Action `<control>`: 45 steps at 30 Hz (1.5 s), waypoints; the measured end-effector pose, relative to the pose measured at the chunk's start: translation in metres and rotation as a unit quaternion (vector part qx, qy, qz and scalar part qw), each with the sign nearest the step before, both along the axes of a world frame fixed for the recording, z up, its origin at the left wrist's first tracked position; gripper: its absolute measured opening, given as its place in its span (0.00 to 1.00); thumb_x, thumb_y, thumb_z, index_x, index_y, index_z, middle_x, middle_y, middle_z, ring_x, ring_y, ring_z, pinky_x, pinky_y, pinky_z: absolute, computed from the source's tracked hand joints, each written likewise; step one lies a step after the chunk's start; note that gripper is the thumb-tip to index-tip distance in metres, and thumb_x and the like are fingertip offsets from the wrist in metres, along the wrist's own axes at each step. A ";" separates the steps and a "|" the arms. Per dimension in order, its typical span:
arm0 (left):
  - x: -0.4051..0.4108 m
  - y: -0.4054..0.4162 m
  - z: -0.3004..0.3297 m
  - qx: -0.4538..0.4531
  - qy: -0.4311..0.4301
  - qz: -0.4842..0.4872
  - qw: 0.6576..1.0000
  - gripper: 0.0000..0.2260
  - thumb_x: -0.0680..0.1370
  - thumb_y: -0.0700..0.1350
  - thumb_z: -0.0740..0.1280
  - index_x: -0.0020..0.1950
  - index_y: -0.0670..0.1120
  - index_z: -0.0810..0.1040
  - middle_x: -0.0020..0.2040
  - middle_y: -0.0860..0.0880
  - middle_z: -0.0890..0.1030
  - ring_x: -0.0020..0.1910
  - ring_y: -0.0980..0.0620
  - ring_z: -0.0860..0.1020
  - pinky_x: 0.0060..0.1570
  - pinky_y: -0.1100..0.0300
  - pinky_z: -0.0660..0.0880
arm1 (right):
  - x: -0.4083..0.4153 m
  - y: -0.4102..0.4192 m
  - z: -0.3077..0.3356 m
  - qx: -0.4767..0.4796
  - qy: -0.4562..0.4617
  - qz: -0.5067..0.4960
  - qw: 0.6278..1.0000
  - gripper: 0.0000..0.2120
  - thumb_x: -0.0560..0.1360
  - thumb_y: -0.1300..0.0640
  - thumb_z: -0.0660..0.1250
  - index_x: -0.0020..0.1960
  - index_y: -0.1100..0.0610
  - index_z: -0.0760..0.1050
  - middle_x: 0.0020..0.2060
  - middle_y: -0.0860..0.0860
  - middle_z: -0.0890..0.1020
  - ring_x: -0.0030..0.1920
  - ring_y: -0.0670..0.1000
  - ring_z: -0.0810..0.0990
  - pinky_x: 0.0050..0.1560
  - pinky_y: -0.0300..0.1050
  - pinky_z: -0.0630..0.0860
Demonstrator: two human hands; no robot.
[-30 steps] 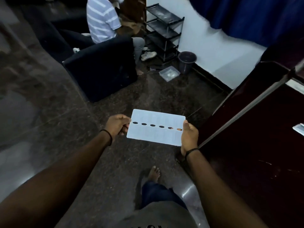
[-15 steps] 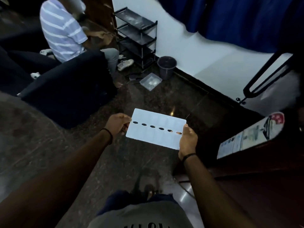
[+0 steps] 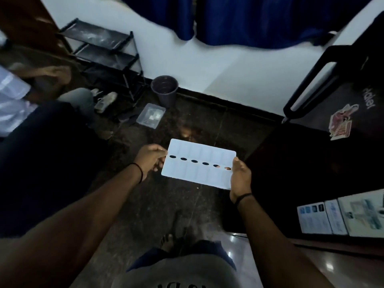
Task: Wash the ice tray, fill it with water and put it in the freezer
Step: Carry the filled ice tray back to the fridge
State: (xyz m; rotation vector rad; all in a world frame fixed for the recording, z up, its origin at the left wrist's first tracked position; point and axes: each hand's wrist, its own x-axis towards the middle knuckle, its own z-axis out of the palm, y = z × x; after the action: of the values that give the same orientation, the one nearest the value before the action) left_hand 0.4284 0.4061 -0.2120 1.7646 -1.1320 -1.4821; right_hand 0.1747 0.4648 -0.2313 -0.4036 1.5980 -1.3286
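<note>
A white ice tray (image 3: 198, 177) with two rows of cells and a line of oval holes along its middle is held level in front of me, above the dark floor. My left hand (image 3: 150, 161) grips its left short edge, fingers curled under. My right hand (image 3: 240, 177) grips its right short edge with the thumb on top. To the right stands a dark fridge (image 3: 324, 154) with a long black handle (image 3: 307, 84) and stickers on its door. Whether the tray holds water cannot be told.
A black shoe rack (image 3: 108, 57) stands against the white wall, with a dark bin (image 3: 165, 90) and a clear plastic box (image 3: 151, 115) on the floor beside it. A dark sofa (image 3: 41, 163) with a seated person (image 3: 14, 100) fills the left. Blue curtains (image 3: 249, 19) hang above.
My view has swung right: the sofa and person slid to the left, and the fridge door with its handle came into view. Both hands keep the tray in the same hold.
</note>
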 end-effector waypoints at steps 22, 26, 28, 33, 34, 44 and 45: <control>-0.126 -0.260 0.000 0.012 -0.006 -0.256 0.967 0.06 0.76 0.39 0.65 0.39 0.44 0.77 0.31 0.46 0.76 0.25 0.53 0.72 0.23 0.64 0.64 | -0.060 -0.142 -0.009 0.033 0.012 -0.278 0.960 0.11 0.83 0.53 0.59 0.51 0.57 0.78 0.48 0.59 0.83 0.46 0.58 0.81 0.52 0.53 0.79; -0.151 -0.296 0.003 0.004 0.000 -0.283 0.959 0.06 0.76 0.38 0.66 0.38 0.44 0.78 0.29 0.46 0.76 0.23 0.53 0.71 0.23 0.64 0.64 | -0.074 -0.164 -0.003 0.028 0.014 -0.315 0.949 0.11 0.83 0.53 0.60 0.47 0.54 0.78 0.47 0.56 0.83 0.46 0.57 0.81 0.53 0.54 0.79; -0.162 -0.314 0.005 0.002 -0.002 -0.305 0.952 0.07 0.75 0.39 0.66 0.37 0.44 0.78 0.28 0.47 0.76 0.21 0.54 0.71 0.22 0.64 0.64 | -0.078 -0.173 0.000 0.023 0.004 -0.333 0.943 0.10 0.83 0.53 0.60 0.49 0.54 0.78 0.46 0.56 0.83 0.44 0.57 0.82 0.51 0.53 0.79; -0.186 -0.357 0.008 0.011 -0.011 -0.386 0.922 0.06 0.76 0.39 0.65 0.39 0.44 0.78 0.30 0.46 0.76 0.23 0.52 0.72 0.23 0.64 0.64 | -0.079 -0.192 0.005 0.020 -0.006 -0.381 0.924 0.10 0.82 0.53 0.60 0.48 0.54 0.78 0.45 0.55 0.83 0.41 0.55 0.82 0.47 0.50 0.79; -0.191 -0.365 0.009 0.013 -0.011 -0.401 0.916 0.06 0.76 0.39 0.65 0.39 0.44 0.78 0.30 0.45 0.76 0.24 0.51 0.72 0.23 0.64 0.64 | -0.077 -0.194 0.006 0.020 -0.009 -0.391 0.920 0.09 0.82 0.53 0.60 0.49 0.54 0.78 0.46 0.55 0.83 0.42 0.56 0.82 0.48 0.53 0.80; -0.235 -0.436 0.021 0.026 -0.009 -0.556 0.831 0.07 0.77 0.43 0.65 0.40 0.46 0.77 0.31 0.47 0.76 0.25 0.53 0.73 0.23 0.63 0.66 | -0.046 -0.232 0.014 0.037 0.005 -0.516 0.856 0.12 0.82 0.52 0.60 0.45 0.54 0.78 0.42 0.53 0.84 0.38 0.53 0.82 0.39 0.46 0.80; -0.237 -0.442 0.021 0.030 -0.005 -0.564 0.825 0.07 0.78 0.45 0.65 0.40 0.47 0.77 0.31 0.47 0.76 0.25 0.53 0.73 0.24 0.63 0.67 | -0.042 -0.237 0.014 0.038 0.009 -0.526 0.850 0.12 0.82 0.52 0.60 0.45 0.54 0.78 0.42 0.53 0.84 0.37 0.52 0.83 0.38 0.45 0.80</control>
State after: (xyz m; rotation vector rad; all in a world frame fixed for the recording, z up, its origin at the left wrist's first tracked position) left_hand 0.1916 -0.0360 -0.1915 1.0633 -2.3722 -2.1022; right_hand 0.1327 0.2283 -0.2168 0.6357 1.9537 -2.0229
